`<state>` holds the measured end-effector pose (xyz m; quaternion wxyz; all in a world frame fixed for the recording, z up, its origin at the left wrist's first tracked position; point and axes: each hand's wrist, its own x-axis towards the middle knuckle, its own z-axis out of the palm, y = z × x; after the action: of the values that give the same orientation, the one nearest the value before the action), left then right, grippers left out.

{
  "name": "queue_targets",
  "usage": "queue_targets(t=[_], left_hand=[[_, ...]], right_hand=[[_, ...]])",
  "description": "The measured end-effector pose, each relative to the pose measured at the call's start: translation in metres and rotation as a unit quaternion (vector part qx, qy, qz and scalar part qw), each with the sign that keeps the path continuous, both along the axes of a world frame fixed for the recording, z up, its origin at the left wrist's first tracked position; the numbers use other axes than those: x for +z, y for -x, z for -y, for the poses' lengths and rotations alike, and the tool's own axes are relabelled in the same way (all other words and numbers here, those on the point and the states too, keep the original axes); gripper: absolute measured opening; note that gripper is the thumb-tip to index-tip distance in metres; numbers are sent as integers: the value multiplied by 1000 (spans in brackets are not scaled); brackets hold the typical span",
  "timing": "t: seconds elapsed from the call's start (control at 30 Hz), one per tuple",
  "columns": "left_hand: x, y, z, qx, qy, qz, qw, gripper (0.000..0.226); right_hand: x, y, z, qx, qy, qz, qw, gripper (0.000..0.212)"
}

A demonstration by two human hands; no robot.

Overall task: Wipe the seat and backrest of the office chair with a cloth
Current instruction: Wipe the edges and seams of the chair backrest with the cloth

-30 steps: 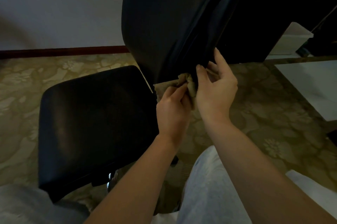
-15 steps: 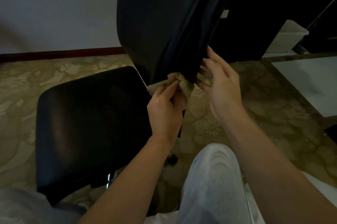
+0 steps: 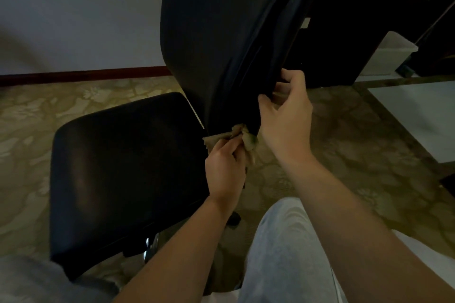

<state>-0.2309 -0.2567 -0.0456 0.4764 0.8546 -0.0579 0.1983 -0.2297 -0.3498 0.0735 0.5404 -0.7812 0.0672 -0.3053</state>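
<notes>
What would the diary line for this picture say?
left hand: holds cloth at backrest bottom | right hand: grips backrest edge | seat: untouched

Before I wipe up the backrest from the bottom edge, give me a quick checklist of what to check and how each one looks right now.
1. Cloth gripped in the left hand: ok, bunched in the fingers.
2. Cloth touching the backrest: ok, it is at the lower edge.
3. Right hand steadying the backrest: ok, fingers on its rear edge.
4. Seat free of objects: ok, nothing lies on it.
5. Cloth clean enough: cannot tell, the light is dim.
6. Backrest already wiped higher up: cannot tell.
</notes>
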Motion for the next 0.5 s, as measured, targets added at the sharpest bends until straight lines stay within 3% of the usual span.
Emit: queue_targets(t=[0.2, 0.37, 0.5], left_hand=[[6, -4, -8, -6, -23, 0, 1000, 23], [25, -2, 0, -5, 20, 50, 999, 25], [23, -8, 9, 9, 23, 27, 999, 23]], right_hand=[[3, 0, 7, 21, 9, -14, 1000, 30], [6, 2, 9, 32, 2, -22, 999, 27], [5, 2, 7, 24, 0, -29, 999, 26]])
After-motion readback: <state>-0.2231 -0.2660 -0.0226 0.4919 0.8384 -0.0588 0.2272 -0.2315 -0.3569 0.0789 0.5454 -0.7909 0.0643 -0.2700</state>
